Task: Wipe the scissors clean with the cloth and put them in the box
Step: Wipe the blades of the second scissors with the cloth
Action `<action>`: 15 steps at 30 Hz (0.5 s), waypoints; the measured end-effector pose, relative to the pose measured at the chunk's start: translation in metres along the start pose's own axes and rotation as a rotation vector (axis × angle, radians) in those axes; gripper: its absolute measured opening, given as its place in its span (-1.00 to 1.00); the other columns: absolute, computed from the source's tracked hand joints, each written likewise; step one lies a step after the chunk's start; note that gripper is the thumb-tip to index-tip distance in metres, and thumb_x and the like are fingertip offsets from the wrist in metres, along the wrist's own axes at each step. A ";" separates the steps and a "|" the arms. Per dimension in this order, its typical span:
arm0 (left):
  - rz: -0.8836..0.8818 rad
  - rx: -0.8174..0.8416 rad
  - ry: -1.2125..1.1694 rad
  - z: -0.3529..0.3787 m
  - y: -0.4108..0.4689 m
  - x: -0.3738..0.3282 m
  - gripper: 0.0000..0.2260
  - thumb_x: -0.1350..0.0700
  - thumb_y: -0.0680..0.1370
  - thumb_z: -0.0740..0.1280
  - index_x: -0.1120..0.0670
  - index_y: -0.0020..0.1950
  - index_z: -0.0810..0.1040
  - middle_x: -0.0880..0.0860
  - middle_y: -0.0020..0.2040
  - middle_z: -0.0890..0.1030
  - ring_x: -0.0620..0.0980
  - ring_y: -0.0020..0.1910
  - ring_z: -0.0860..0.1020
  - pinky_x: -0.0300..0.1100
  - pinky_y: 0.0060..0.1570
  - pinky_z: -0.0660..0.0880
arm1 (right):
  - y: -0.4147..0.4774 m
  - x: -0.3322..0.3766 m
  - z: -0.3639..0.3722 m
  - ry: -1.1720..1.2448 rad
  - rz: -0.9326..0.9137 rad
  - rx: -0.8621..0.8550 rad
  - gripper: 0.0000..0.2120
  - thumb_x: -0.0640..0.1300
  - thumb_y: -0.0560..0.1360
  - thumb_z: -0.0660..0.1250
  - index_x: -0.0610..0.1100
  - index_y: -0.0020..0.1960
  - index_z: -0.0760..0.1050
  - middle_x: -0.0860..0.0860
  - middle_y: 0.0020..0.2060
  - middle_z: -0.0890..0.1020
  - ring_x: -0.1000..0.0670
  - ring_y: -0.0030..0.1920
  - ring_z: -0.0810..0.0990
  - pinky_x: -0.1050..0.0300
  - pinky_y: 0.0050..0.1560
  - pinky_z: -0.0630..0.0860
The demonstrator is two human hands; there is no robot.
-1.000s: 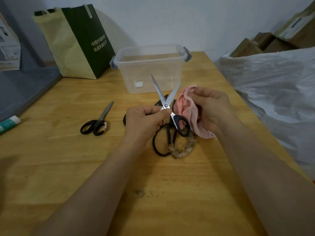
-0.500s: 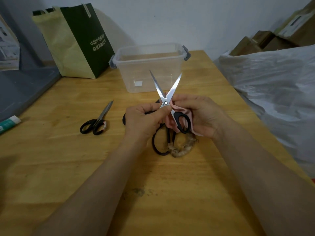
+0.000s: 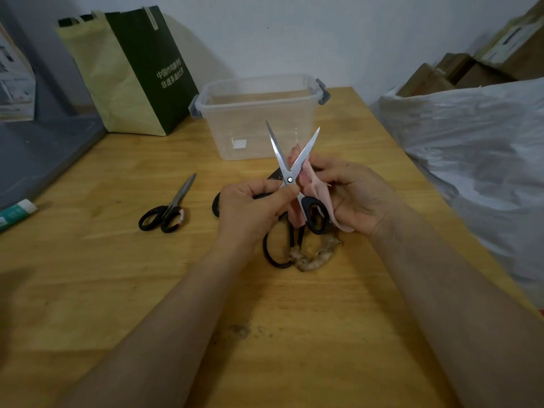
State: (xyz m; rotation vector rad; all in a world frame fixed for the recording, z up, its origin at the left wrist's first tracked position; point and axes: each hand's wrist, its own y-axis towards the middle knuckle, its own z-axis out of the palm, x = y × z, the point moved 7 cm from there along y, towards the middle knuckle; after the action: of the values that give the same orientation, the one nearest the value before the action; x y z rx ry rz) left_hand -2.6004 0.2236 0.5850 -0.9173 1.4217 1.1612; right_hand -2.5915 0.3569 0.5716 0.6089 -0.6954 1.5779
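The left hand (image 3: 250, 210) pinches a pair of silver scissors with black handles (image 3: 290, 172) near the screw, thumb and fingers pressed tight on it. The two blades stand open like an X, tips up. One black loop shows below; the other is hidden behind the hand. The right hand (image 3: 356, 198) pinches a thin pink cloth (image 3: 313, 184) against the right blade, fingers curled close. Most of the cloth is tucked behind the blade and palm.

Under the hands lie big black scissors (image 3: 279, 248) on the wooden table (image 3: 117, 290), with a brown, frayed wrap on one loop. Their blades are mostly hidden. A smaller pair of black-handled scissors (image 3: 167, 210) lies shut to the left, well apart. The clear plastic box with grey clips (image 3: 253, 113) stands just behind the raised blades. A green and yellow paper bag (image 3: 129, 72) stands left of the box. A tube (image 3: 16, 213) is cut off at the left edge.
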 end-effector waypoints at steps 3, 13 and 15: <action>0.018 0.034 -0.044 0.001 -0.001 -0.003 -0.89 0.30 0.46 0.42 0.20 -0.27 0.61 -0.08 -0.60 0.50 -0.22 -0.63 0.44 -0.45 -0.56 0.35 | -0.002 0.000 -0.003 -0.274 -0.047 0.026 -0.62 -0.36 0.43 0.29 -0.30 0.25 0.49 -0.22 -0.01 0.63 -0.11 -0.09 0.62 0.03 -0.08 0.61; 0.017 0.009 0.048 -0.001 0.004 0.009 -0.94 0.17 0.41 0.51 0.09 -0.27 0.69 0.06 -0.45 0.64 -0.09 -0.47 0.60 -0.33 -0.44 0.47 | 0.000 -0.002 -0.004 -0.526 -0.162 -0.138 -0.84 -0.17 0.38 0.42 -0.28 -0.19 0.61 -0.19 -0.30 0.67 -0.07 -0.35 0.64 0.12 -0.35 0.60; 0.031 0.003 0.070 0.000 0.005 0.009 -0.94 0.19 0.42 0.50 0.10 -0.26 0.69 0.12 -0.43 0.65 -0.05 -0.45 0.62 -0.29 -0.39 0.51 | 0.000 0.002 -0.005 -0.513 -0.229 -0.214 -0.86 -0.21 0.45 0.39 -0.26 -0.25 0.62 -0.22 -0.32 0.65 -0.12 -0.36 0.60 0.11 -0.34 0.58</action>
State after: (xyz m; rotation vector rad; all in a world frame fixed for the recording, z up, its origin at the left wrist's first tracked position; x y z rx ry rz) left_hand -2.6071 0.2248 0.5774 -0.9447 1.4981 1.1592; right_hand -2.5916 0.3620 0.5701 0.9104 -1.1171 1.1203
